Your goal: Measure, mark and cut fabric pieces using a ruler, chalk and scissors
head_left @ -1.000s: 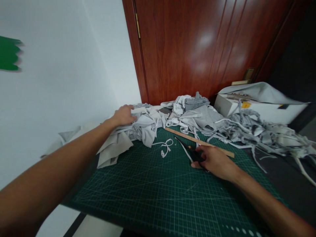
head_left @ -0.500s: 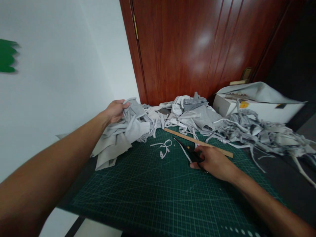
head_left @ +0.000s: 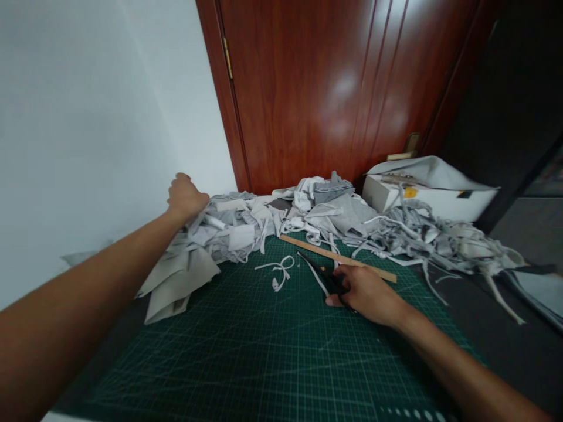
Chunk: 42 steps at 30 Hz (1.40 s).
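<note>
My left hand [head_left: 185, 197] is closed on a bunch of grey fabric pieces [head_left: 222, 231] at the left end of the pile, near the white wall. My right hand [head_left: 367, 293] rests on the green cutting mat [head_left: 264, 357] and holds black scissors [head_left: 323, 276], whose blades point away to the upper left. A wooden ruler [head_left: 338, 258] lies slantwise just beyond that hand. A small white fabric strip [head_left: 278, 272] curls on the mat between my hands.
More grey cloth [head_left: 334, 205] and a tangle of cut strips [head_left: 435, 240] run along the back of the mat. A white box [head_left: 431, 193] stands at the right, before a red-brown wooden door [head_left: 325, 88].
My left hand has gone from lying flat on the pile to gripping a bunch of fabric and drawing it left. The right hand has stayed on the scissors. The view has shifted.
</note>
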Motion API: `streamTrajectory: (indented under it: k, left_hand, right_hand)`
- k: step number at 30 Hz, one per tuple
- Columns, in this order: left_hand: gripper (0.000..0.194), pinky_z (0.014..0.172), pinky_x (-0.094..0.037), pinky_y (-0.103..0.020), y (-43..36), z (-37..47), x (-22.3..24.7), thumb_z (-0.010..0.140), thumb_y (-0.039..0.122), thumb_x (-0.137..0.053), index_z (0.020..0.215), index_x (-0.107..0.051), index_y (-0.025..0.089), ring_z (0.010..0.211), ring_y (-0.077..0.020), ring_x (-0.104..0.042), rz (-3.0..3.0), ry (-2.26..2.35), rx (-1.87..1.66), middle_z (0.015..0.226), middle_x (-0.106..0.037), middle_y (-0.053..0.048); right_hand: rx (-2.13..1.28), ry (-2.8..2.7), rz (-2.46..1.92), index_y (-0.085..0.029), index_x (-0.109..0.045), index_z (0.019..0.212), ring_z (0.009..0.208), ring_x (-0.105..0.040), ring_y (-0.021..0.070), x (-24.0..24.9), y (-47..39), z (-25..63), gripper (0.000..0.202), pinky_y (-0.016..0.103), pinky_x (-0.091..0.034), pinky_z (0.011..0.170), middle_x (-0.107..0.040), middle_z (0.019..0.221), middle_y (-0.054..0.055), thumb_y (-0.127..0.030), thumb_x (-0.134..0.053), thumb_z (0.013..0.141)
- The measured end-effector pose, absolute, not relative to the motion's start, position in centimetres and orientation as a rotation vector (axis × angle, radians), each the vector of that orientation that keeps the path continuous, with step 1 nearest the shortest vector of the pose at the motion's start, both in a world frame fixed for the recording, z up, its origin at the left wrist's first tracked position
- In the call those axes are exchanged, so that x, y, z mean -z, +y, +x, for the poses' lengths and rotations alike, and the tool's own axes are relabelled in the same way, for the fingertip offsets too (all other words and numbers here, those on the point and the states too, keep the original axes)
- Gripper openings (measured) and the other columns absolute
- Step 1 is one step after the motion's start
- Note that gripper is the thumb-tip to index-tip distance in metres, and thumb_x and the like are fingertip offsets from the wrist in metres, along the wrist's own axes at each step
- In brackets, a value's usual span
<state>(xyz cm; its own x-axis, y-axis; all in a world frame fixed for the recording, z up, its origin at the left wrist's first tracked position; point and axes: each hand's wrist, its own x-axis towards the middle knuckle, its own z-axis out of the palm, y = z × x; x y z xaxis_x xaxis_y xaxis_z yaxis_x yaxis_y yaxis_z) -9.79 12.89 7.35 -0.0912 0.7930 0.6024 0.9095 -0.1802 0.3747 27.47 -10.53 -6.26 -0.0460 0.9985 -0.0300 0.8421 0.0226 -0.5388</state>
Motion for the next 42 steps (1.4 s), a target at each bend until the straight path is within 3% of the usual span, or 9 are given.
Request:
streamTrajectory:
  k: [6, 9, 12, 17, 22, 27, 31, 38, 42]
  left_hand:
    - [0.052, 0.117, -0.042, -0.038, 12.8, 0.6, -2.4, 0.08, 0.021, -0.069, 0.132, -0.063, 0.017, 0.133, -0.0308, -0.059, -2.495, -1.632, 0.724, 0.14, -0.065, -0.013]
    - [0.06, 0.122, -0.037, -0.045, 13.1, 5.3, 0.0, 0.083, 0.032, -0.076, 0.141, -0.06, 0.022, 0.146, -0.0329, -0.048, -2.689, -1.477, 0.536, 0.154, -0.057, -0.012]
    - [0.068, 0.115, -0.044, -0.054, 13.9, 8.7, 2.0, 0.083, 0.043, -0.083, 0.144, -0.058, 0.024, 0.141, -0.0371, -0.052, -2.788, -1.449, 0.393, 0.152, -0.057, -0.013]
    - [0.038, 0.094, -0.06, -0.048, 15.3, 11.4, 4.0, 0.102, 0.038, -0.066, 0.134, -0.062, 0.017, 0.113, -0.0258, -0.067, -2.914, -1.414, 0.38, 0.134, -0.064, -0.012]
    - [0.039, 0.095, -0.06, -0.048, 17.1, 11.3, 3.5, 0.1, 0.038, -0.068, 0.133, -0.062, 0.017, 0.113, -0.0263, -0.067, -3.038, -1.484, 0.675, 0.133, -0.064, -0.012]
    - [0.024, 0.074, -0.058, -0.033, 18.8, 10.3, 0.5, 0.085, 0.018, -0.077, 0.106, -0.067, 0.013, 0.082, -0.0221, -0.071, -3.045, -1.698, 1.268, 0.088, -0.074, -0.008]
    - [0.013, 0.062, -0.052, -0.029, 18.9, 9.8, -1.5, 0.082, 0.02, -0.073, 0.092, -0.068, 0.016, 0.065, -0.0189, -0.067, -3.104, -1.82, 1.629, 0.072, -0.071, -0.006]
    - [0.007, 0.064, -0.051, -0.027, 16.6, 8.9, -0.5, 0.077, 0.017, -0.077, 0.079, -0.072, 0.012, 0.068, -0.0162, -0.065, -3.193, -1.93, 1.933, 0.076, -0.072, -0.008]
    - [0.009, 0.075, -0.058, -0.032, 15.2, 8.9, 0.2, 0.088, 0.017, -0.075, 0.092, -0.072, 0.009, 0.079, -0.0178, -0.068, -3.24, -1.97, 1.967, 0.09, -0.073, -0.01]
  right_hand:
    - [-0.574, -1.929, -1.88, -0.017, -0.074, 0.103, 0.065, -0.06, 0.0176, 6.1, -10.5, 27.5, 0.036, 0.028, -0.034, 0.055, -0.07, 0.075, 0.0, -0.035, -0.087, 0.075]
    - [-0.569, -1.923, -1.885, -0.017, -0.074, 0.107, 0.064, -0.059, 0.0171, 6.2, -10.4, 27.6, 0.04, 0.028, -0.033, 0.055, -0.068, 0.073, -0.001, -0.036, -0.088, 0.074]
    - [-0.573, -1.916, -1.89, -0.017, -0.073, 0.108, 0.065, -0.059, 0.0172, 6.3, -10.4, 27.7, 0.041, 0.028, -0.033, 0.055, -0.067, 0.073, -0.001, -0.036, -0.088, 0.074]
    - [-0.622, -1.917, -1.86, -0.017, -0.072, 0.109, 0.064, -0.059, 0.0174, 6.4, -10.4, 27.7, 0.041, 0.028, -0.033, 0.054, -0.065, 0.072, -0.002, -0.034, -0.087, 0.075]
    - [-0.661, -1.893, -1.872, -0.017, -0.072, 0.108, 0.065, -0.059, 0.0166, 6.0, -10.4, 27.6, 0.04, 0.028, -0.034, 0.055, -0.064, 0.073, -0.002, -0.031, -0.088, 0.075]
    - [-0.67, -1.884, -1.884, -0.017, -0.072, 0.108, 0.064, -0.059, 0.0167, 6.1, -10.3, 27.7, 0.04, 0.029, -0.034, 0.055, -0.064, 0.072, -0.003, -0.032, -0.089, 0.075]
    - [-0.678, -1.893, -1.864, -0.018, -0.073, 0.106, 0.064, -0.059, 0.0167, 6.3, -10.3, 27.7, 0.037, 0.029, -0.033, 0.054, -0.064, 0.071, -0.003, -0.031, -0.088, 0.075]
    - [-0.628, -1.805, -1.966, -0.019, -0.075, 0.111, 0.07, -0.066, 0.0192, 5.8, -10.7, 27.1, 0.041, 0.029, -0.038, 0.057, -0.073, 0.078, 0.0, -0.028, -0.09, 0.074]
    - [-0.428, -1.843, -2.147, -0.019, -0.076, 0.115, 0.085, -0.073, 0.0242, 5.0, -10.7, 27.4, 0.045, 0.03, -0.043, 0.066, -0.079, 0.093, 0.005, -0.033, -0.092, 0.074]
